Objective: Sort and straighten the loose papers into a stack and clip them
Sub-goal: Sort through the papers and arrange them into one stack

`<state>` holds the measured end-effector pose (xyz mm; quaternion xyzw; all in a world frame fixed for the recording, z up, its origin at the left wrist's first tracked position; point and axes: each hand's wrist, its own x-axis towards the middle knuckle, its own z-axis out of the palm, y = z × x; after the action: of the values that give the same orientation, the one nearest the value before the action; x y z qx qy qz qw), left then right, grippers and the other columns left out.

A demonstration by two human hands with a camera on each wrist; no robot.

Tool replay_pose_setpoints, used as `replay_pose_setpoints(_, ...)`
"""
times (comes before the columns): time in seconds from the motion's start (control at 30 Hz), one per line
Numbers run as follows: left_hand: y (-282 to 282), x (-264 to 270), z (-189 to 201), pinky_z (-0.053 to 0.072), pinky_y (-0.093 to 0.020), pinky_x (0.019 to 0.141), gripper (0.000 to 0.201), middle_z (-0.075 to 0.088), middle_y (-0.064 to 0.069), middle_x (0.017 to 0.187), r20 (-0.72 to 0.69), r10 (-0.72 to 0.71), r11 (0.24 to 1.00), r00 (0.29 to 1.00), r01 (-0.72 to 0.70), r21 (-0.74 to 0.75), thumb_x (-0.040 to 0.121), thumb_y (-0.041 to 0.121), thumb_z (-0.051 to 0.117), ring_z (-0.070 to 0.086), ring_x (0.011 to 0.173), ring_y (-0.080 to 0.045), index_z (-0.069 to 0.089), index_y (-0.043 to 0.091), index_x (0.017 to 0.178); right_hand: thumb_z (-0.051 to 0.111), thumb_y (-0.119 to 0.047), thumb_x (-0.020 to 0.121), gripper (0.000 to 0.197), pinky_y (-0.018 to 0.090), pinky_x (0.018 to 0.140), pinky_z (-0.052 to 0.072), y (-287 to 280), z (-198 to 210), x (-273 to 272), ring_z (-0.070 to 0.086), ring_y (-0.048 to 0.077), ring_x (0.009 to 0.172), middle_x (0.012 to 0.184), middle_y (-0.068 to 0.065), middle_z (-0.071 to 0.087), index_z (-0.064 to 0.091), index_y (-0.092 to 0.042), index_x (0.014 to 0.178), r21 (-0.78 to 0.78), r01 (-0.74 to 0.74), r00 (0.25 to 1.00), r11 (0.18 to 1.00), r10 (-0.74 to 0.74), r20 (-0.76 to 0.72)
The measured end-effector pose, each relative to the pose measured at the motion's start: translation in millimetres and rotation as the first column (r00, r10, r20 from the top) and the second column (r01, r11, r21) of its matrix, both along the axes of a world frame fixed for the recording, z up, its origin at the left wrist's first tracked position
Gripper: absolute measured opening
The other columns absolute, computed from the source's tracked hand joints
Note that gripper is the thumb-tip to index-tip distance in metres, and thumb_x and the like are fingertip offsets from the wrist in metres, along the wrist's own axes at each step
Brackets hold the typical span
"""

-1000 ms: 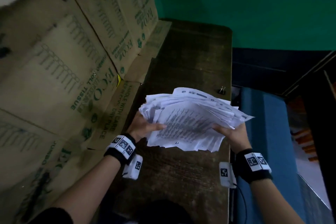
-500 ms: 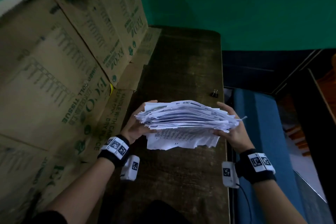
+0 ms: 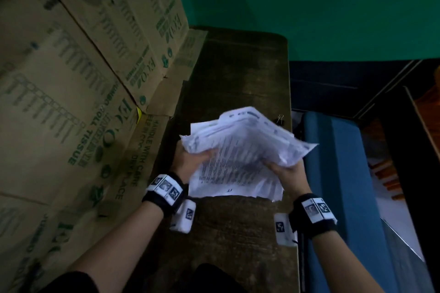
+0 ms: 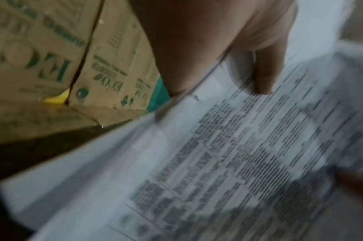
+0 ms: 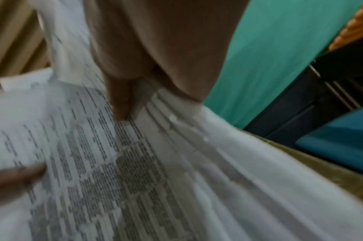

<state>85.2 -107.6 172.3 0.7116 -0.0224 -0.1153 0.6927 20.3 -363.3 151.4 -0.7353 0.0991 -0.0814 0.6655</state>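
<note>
A thick, uneven bundle of printed white papers (image 3: pixel 240 150) is held above the dark wooden table (image 3: pixel 238 74). My left hand (image 3: pixel 190 159) grips its left edge, thumb on the top sheet (image 4: pixel 197 163). My right hand (image 3: pixel 285 171) grips the right edge, thumb pressed on the printed page (image 5: pixel 114 163). The sheets fan out unevenly, corners sticking out at the right. A small black binder clip (image 3: pixel 280 118) lies on the table by its right edge, just beyond the papers.
Large cardboard boxes (image 3: pixel 78 93) printed in green stand stacked along the table's left side. A green wall (image 3: pixel 309 2) is behind. A blue seat (image 3: pixel 338 173) is beside the table's right edge.
The bundle, held edge-on and nearly level half a second ago, is tilted so its printed face shows again, and both hands have shifted slightly lower on it.
</note>
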Motion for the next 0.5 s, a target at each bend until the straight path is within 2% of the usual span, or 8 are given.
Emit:
replay_pose_setpoints(0.03,0.4,2.4,-2.1,0.052,-0.057,0.091,0.061,0.070,-0.013,0.113,-0.013,0.049,0.998,0.999,-0.050,-0.040,0.057,0.032,0.091,0.067,0.105,-0.030,0.068,0.013,0.109,0.078,0.002,0.076,0.033,0.030,0.076,0.060,3.0,6.7,2.2,0.071,0.009,0.090,0.089,-0.005,0.075,0.068,-0.022,0.096,0.096,0.065,0.998,0.993,-0.065,-0.008)
replay_pose_setpoints(0.1,7.2,3.7,-0.2,0.050,-0.053,0.094,0.060,0.069,-0.012,0.116,-0.026,0.097,0.993,0.995,-0.098,-0.067,0.061,0.024,0.090,0.065,0.109,-0.029,0.064,0.011,0.114,0.079,0.001,0.074,0.029,0.034,0.075,0.061,-0.1,25.5,0.5,0.073,0.018,0.088,0.092,0.001,0.077,0.070,-0.010,0.099,0.173,0.108,0.994,0.979,-0.112,0.017)
replay_pose_setpoints(0.17,16.4,0.7,2.1,0.053,-0.047,0.092,0.054,0.071,-0.006,0.113,-0.058,0.051,0.997,0.997,-0.054,-0.062,0.069,0.004,0.083,0.066,0.107,-0.025,0.060,0.007,0.118,0.078,0.003,0.073,0.037,0.032,0.077,0.060,-13.0,34.5,-5.8,0.072,0.018,0.093,0.100,0.003,0.076,0.067,-0.003,0.108,0.144,-0.011,0.998,0.990,0.002,0.058)
replay_pose_setpoints(0.27,21.2,-14.2,-1.3,0.056,-0.045,0.089,0.063,0.069,-0.009,0.116,-0.045,-0.127,0.992,0.991,0.126,-0.006,0.063,0.004,0.086,0.066,0.108,-0.024,0.059,0.004,0.120,0.081,-0.006,0.068,0.051,0.023,0.085,0.055,-25.8,25.1,-20.1,0.067,0.006,0.104,0.111,-0.011,0.072,0.064,-0.017,0.115,-0.068,-0.252,0.968,0.965,0.251,-0.027)
replay_pose_setpoints(0.3,19.6,-18.2,-4.1,0.055,-0.044,0.090,0.066,0.068,-0.011,0.119,-0.012,-0.152,0.988,0.988,0.152,0.011,0.063,0.002,0.086,0.065,0.110,-0.025,0.059,0.002,0.122,0.081,-0.007,0.066,0.051,0.023,0.085,0.055,-26.0,16.8,-22.6,0.067,0.002,0.102,0.107,-0.014,0.072,0.064,-0.020,0.112,-0.095,-0.228,0.973,0.969,0.224,-0.054)
replay_pose_setpoints(0.37,13.2,-23.3,-9.4,0.055,-0.045,0.090,0.057,0.069,-0.012,0.117,0.006,-0.091,0.996,0.996,0.091,-0.012,0.066,-0.004,0.082,0.066,0.108,-0.028,0.063,0.004,0.118,0.081,-0.002,0.070,0.042,0.031,0.083,0.058,-17.6,7.6,-22.5,0.069,0.000,0.093,0.095,-0.014,0.074,0.066,-0.018,0.105,-0.080,-0.057,0.998,0.995,0.054,-0.043)
replay_pose_setpoints(0.43,7.1,-24.8,-12.1,0.053,-0.049,0.090,0.046,0.071,-0.013,0.110,-0.018,0.004,0.996,1.000,-0.006,-0.087,0.067,-0.004,0.081,0.068,0.104,-0.030,0.069,0.009,0.110,0.079,0.003,0.072,0.037,0.031,0.078,0.060,-8.5,9.6,-16.4,0.071,0.006,0.090,0.093,-0.010,0.075,0.068,-0.019,0.100,0.000,0.080,0.997,0.997,-0.080,-0.001)
replay_pose_setpoints(0.5,9.1,-20.9,-11.8,0.052,-0.052,0.092,0.042,0.073,-0.009,0.106,-0.059,0.067,0.993,0.996,-0.072,-0.094,0.067,-0.001,0.081,0.069,0.101,-0.026,0.069,0.011,0.106,0.080,0.004,0.071,0.038,0.027,0.077,0.059,-5.5,22.4,-5.3,0.072,0.012,0.091,0.094,-0.003,0.075,0.069,-0.021,0.097,0.058,0.087,0.996,0.994,-0.089,0.028)
